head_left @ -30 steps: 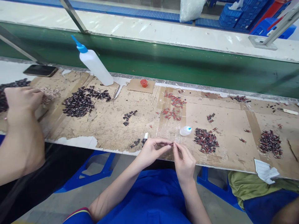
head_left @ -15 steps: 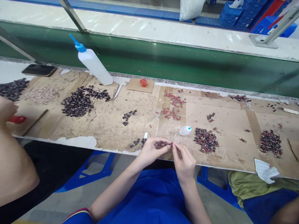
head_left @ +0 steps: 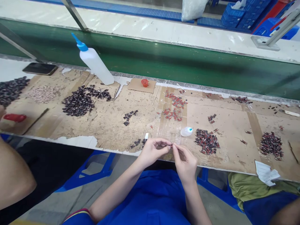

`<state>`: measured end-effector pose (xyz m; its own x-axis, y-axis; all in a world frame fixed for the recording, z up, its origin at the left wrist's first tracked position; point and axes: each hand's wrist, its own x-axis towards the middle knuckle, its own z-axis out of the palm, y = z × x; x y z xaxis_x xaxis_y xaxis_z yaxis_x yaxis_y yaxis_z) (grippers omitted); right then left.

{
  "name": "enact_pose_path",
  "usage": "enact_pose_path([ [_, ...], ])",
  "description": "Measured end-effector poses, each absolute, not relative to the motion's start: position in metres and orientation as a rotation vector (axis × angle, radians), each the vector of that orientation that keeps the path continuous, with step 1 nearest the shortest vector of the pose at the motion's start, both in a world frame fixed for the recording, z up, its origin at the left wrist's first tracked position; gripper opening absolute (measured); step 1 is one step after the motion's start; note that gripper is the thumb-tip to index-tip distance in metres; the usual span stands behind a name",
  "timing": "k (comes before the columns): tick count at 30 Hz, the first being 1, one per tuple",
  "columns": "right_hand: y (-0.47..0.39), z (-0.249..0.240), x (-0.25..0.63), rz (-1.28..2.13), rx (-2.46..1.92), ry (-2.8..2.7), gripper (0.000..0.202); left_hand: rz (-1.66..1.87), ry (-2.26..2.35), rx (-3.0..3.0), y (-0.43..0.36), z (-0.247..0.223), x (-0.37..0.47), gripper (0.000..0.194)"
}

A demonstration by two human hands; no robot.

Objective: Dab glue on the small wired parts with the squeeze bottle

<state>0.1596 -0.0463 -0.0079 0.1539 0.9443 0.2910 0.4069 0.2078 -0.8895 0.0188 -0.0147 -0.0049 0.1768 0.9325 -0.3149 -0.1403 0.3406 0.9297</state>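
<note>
My left hand (head_left: 153,150) and my right hand (head_left: 186,161) meet at the bench's front edge, fingertips pinched on one small dark-and-red part (head_left: 171,145). Its details are too small to tell. Just behind my right hand lies a small white bottle with a blue tip (head_left: 186,131). To its right is a pile of black-and-red parts (head_left: 207,141). Loose red parts (head_left: 172,114) lie farther back on the cardboard. Left of my left hand are a few black pieces (head_left: 135,143) and a small white item (head_left: 146,136).
A tall white bottle (head_left: 97,67) leans at the back left, near a black pile (head_left: 78,101) and a phone (head_left: 40,69). A red cup (head_left: 144,82) sits on cardboard. One person's arm (head_left: 15,175) is at left, another person's lap (head_left: 269,200) at right.
The neighbouring person's arm at the left has shifted down and left, uncovering more of a red object. My hands hold nearly the same pose. The view has shifted slightly.
</note>
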Motion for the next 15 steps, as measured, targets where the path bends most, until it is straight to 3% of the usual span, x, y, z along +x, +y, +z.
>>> enact_pose_path([
  [6, -0.0462, -0.0085, 0.1639, 1.097, -1.372, -1.111, 0.015, 0.942, 1.127, 0.913, -0.0170, -0.0043, 0.0200, 0.021],
  [15, -0.0475, -0.0065, 0.1687, 0.960, -1.340, -1.230, 0.010, 0.921, 1.096, 0.991, -0.0202, -0.0025, 0.0245, 0.025],
])
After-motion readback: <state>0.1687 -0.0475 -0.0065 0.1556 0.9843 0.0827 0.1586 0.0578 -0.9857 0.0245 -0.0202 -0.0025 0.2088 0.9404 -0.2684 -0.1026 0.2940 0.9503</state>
